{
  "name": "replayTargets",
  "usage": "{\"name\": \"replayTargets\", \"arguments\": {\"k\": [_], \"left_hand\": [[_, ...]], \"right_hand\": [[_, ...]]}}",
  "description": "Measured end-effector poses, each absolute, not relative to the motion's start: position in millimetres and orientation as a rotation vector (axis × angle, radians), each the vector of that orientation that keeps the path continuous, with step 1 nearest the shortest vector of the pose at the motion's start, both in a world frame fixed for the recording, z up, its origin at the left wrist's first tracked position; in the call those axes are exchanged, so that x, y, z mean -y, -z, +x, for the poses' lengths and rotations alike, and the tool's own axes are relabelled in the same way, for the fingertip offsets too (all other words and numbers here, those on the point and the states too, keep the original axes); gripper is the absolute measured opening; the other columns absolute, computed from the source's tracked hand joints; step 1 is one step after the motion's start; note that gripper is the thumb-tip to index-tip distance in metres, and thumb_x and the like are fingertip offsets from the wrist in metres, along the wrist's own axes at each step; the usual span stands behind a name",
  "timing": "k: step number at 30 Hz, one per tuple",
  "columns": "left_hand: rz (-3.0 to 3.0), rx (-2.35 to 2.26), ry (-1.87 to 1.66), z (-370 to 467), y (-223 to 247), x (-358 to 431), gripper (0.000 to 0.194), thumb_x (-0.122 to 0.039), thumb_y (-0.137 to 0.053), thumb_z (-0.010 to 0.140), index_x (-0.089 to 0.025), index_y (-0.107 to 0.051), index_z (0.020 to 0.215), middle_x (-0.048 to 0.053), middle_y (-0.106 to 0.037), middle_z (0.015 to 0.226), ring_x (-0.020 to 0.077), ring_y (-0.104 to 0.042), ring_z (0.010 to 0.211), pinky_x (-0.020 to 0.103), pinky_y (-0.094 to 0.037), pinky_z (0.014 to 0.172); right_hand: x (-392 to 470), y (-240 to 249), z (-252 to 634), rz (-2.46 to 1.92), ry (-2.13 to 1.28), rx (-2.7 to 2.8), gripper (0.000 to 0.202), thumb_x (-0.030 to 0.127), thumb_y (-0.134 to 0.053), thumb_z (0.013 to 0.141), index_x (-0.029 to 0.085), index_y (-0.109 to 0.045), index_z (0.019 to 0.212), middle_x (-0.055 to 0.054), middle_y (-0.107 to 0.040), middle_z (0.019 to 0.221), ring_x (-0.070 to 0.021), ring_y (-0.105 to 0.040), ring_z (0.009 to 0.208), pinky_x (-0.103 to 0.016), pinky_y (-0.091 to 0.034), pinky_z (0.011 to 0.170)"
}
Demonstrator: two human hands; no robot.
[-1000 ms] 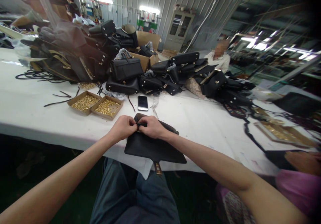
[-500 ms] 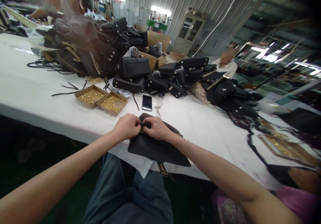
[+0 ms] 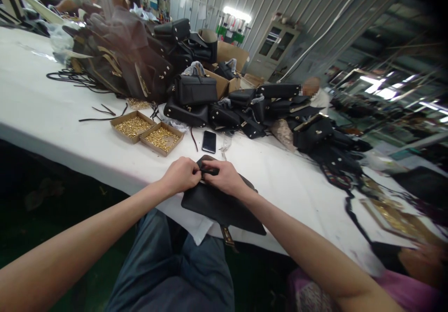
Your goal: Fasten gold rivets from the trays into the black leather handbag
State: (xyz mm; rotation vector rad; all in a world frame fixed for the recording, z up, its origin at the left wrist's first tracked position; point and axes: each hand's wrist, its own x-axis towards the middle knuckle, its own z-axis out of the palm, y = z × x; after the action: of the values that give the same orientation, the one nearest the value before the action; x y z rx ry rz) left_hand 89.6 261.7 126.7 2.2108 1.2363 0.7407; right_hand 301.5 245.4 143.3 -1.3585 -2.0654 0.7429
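Observation:
A black leather bag (image 3: 224,209) lies flat at the front edge of the white table, in front of my lap. At its upper left corner my left hand (image 3: 184,174) is closed, fingertips pinched on the bag's black edge. My right hand (image 3: 224,176) rests over the bag just beside it, thumb and fingers closed around a small dark strap piece (image 3: 210,171). The fingertips of both hands nearly meet. A strap with gold metal parts (image 3: 227,236) hangs from the bag's lower edge over the table edge.
Two cardboard trays (image 3: 132,126) (image 3: 162,138) of small gold pieces and a phone (image 3: 209,142) lie beyond my hands. Piles of black bags (image 3: 196,89) line the table's far side. At right are another tray (image 3: 388,216) and a person's pink sleeve (image 3: 406,286).
The view has shifted slightly. My right hand's fingers have lifted and spread a little, showing more of the dark strap piece between them. My left hand keeps its pinch at the bag's corner.

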Motion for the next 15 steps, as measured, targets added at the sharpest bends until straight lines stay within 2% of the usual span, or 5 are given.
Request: {"name": "replayTargets", "arguments": {"k": [5,15], "left_hand": [[2.181,-1.238,-0.753,89.0,-125.9,-261.8,0.025,-0.025,-0.064,0.085,-0.017,-0.080,0.068,0.008,-0.070,0.063,0.0157,-0.050,0.056,0.032,-0.029,0.060],[2.110,-1.135,-0.764,88.3,-125.7,-262.0,0.019,-0.019,-0.064,0.078,-0.014,-0.075,0.065,0.004,-0.062,0.056,0.0150,-0.051,0.057,0.030,-0.028,0.056]], "right_hand": [[-247.1,-131.2,300.0,-1.388,-0.817,1.887,0.039,0.015,-0.076,0.079,0.019,-0.076,0.118,-0.004,-0.082,0.104,-0.0210,-0.078,0.096,-0.032,-0.061,0.091],[-241.2,-137.2,297.5,-1.315,-0.807,1.969,0.047,0.014,-0.072,0.082,0.019,-0.074,0.128,-0.005,-0.082,0.110,-0.0230,-0.079,0.101,-0.033,-0.060,0.093]]}}
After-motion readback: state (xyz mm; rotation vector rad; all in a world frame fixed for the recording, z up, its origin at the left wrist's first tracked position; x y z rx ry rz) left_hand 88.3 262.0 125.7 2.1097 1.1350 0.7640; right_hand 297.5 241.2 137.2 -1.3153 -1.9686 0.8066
